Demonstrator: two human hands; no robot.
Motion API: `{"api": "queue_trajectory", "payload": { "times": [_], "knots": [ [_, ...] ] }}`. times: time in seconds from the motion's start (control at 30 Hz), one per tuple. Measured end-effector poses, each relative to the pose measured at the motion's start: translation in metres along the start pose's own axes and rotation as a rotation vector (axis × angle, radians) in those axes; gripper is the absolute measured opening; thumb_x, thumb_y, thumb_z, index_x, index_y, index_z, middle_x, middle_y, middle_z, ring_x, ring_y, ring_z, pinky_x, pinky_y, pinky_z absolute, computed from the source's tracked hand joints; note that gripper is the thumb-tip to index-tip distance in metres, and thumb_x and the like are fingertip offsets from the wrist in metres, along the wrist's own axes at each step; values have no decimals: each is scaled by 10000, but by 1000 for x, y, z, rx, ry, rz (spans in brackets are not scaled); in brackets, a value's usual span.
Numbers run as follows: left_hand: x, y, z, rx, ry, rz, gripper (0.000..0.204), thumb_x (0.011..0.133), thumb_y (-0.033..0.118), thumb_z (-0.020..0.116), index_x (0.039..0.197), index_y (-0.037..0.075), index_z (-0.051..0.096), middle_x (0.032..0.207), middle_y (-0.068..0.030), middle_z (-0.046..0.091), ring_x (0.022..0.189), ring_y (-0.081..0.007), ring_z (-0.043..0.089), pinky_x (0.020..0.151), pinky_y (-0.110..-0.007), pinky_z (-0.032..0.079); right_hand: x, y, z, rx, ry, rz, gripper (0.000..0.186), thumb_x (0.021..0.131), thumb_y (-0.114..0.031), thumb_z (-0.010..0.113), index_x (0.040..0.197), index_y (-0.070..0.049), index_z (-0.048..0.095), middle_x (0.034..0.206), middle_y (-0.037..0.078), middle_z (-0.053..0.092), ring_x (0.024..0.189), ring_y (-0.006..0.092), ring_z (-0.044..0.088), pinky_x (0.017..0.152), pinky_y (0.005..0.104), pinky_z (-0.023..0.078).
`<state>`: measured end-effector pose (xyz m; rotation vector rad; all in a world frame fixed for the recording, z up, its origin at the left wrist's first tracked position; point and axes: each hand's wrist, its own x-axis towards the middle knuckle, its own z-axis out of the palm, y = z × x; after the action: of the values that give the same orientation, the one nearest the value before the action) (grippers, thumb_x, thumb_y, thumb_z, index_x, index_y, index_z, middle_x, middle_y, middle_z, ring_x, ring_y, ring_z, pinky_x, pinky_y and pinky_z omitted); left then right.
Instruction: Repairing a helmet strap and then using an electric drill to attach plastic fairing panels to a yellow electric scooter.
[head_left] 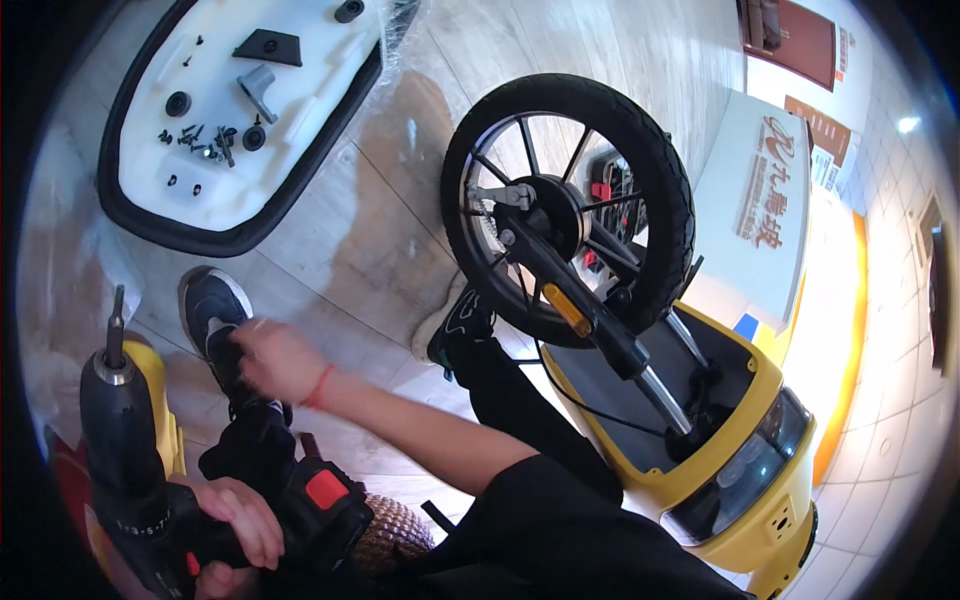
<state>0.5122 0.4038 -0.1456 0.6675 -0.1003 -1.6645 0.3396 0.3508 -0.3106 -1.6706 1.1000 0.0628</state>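
Note:
My left hand [235, 520] grips a black cordless drill [125, 440] with a bit pointing up, at the lower left. My right hand [280, 360], slightly blurred, has its fingers curled above my dark left shoe [210, 305]; whether they hold anything is hidden. To the right, a yellow scooter body [760, 520] lies with its fork [630, 355] and black-tyred wheel [668, 200] raised, beside my right leg. At the upper left, an upturned white panel with a black rim [220, 220] bears several screws, round black fittings, a grey bracket and a black piece.
A tool case [605, 190] with red and black items shows through the spokes. A white signboard or counter [750, 170] stands beyond the wheel. Plastic wrap [395, 40] lies by the panel. A brown door [800, 40] is at the upper right.

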Motion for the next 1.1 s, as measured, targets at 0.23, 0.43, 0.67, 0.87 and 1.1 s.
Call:
{"api": "queue_trajectory", "payload": {
  "times": [0.23,0.43,0.67,0.87,1.1],
  "knots": [
    [11,14,-2,46,-83,-70,450,775,72,639,1119,-30,367,638,-126,578,548,-273,627,552,-403,550,-8,135,-140,621,843,706,172,827,-117,635,981,-47,606,832,66,635,726,154,619,630,281,490],
    [20,19,-23,-51,-274,-201,507,777,21,643,1184,-24,344,788,-196,617,680,-326,661,651,-449,560,6,153,-191,1095,1304,578,409,810,-122,719,1155,-189,511,940,-21,604,803,120,609,707,285,467],
    [5,7,-18,-17,-214,-122,536,801,69,628,1251,-5,346,808,-159,592,690,-272,610,668,-398,506,0,134,-184,1239,1246,439,370,815,-172,735,1132,-210,549,962,-58,609,853,85,579,744,274,429],
    [24,0,-15,-40,-310,-111,560,822,124,614,1307,12,355,805,-112,563,683,-213,556,675,-342,450,1,136,-188,1343,1256,314,274,823,-157,734,1047,-209,585,973,-48,621,848,96,587,705,260,451],
    [23,-5,-9,-57,-236,-152,586,827,161,632,1328,9,369,801,-84,561,684,-173,536,668,-293,428,-5,137,-188,1134,1221,360,420,832,-227,735,1208,-173,557,1004,-53,607,939,75,564,777,278,417]
  ]
}}
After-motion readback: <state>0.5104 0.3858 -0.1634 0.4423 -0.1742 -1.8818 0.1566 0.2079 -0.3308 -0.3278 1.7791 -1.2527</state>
